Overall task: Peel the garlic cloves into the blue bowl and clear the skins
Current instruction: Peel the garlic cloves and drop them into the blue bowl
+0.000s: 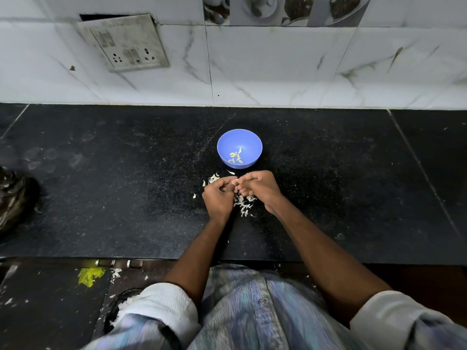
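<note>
Two hands: mine, brought together just in front of the small round blue plastic bowl (239,148), over the black speckled stone bench (126,193).
Left hand (219,197): fingers curled in, tips meeting those of my other hand around something small; it is too hidden for me to say whether it is a clove.
Right hand (260,189): curled the same way, thumb and fingertips pressed to the same small thing between the two hands.
Bowl: it stands upright on the bench, just beyond my knuckles, not touching them.
Peeled garlic cloves (235,156): a few pale pieces lie together at the bottom of the bowl.
Papery white garlic skins (243,203): a loose heap lies on the bench under and between my wrists, and more flakes are scattered to the left of my left hand and near the bowl's foot.
Sleeves: pale, rolled up to my elbows.
Wall: white marbled tiles (278,72) rise behind the bench, with a grimy switch and socket plate (125,44) at upper left.
Left edge: a crumpled dark plastic bag (14,198) sits on the bench, well apart from the bowl.
</note>
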The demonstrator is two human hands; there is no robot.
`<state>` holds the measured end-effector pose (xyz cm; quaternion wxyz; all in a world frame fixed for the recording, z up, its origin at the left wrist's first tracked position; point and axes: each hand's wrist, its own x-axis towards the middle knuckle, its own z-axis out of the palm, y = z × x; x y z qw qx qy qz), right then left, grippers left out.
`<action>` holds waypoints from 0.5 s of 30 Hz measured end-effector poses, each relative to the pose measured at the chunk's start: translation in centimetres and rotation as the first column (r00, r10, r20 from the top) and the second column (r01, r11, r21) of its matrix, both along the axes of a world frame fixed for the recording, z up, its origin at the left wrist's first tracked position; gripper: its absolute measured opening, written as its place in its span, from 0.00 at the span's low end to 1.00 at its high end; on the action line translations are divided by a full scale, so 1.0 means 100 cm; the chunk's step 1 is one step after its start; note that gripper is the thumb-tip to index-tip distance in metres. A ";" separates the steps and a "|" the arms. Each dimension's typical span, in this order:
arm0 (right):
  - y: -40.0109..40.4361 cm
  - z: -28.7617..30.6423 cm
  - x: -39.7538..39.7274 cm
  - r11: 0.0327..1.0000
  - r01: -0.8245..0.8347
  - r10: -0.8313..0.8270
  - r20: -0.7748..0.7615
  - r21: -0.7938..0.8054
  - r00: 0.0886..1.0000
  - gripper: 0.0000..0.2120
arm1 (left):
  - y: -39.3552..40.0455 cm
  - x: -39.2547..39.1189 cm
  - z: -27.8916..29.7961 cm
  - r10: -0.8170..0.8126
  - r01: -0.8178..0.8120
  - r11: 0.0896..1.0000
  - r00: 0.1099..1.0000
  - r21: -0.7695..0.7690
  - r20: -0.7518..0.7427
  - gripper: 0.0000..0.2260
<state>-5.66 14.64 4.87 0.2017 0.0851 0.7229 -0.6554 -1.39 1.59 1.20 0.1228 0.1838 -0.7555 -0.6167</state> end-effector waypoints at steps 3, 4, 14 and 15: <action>0.000 -0.002 0.000 0.999 0.003 -0.002 -0.015 0.033 1.000 0.05 | 0.000 0.000 -0.002 -0.011 0.010 0.999 1.000 0.035 0.003 0.05; 0.000 -0.003 0.000 0.998 0.005 -0.004 -0.018 0.057 1.000 0.04 | 0.001 0.001 -0.001 -0.018 0.019 0.999 1.000 0.030 -0.003 0.04; 0.000 0.001 0.005 0.985 -0.073 0.077 -0.020 0.156 0.997 0.06 | 0.009 0.000 -0.002 -0.022 -0.011 0.910 0.997 0.414 0.076 0.08; 0.000 0.001 0.005 0.985 -0.078 0.082 -0.020 0.157 0.996 0.06 | 0.010 0.000 0.000 -0.006 -0.056 0.855 0.993 0.515 0.118 0.09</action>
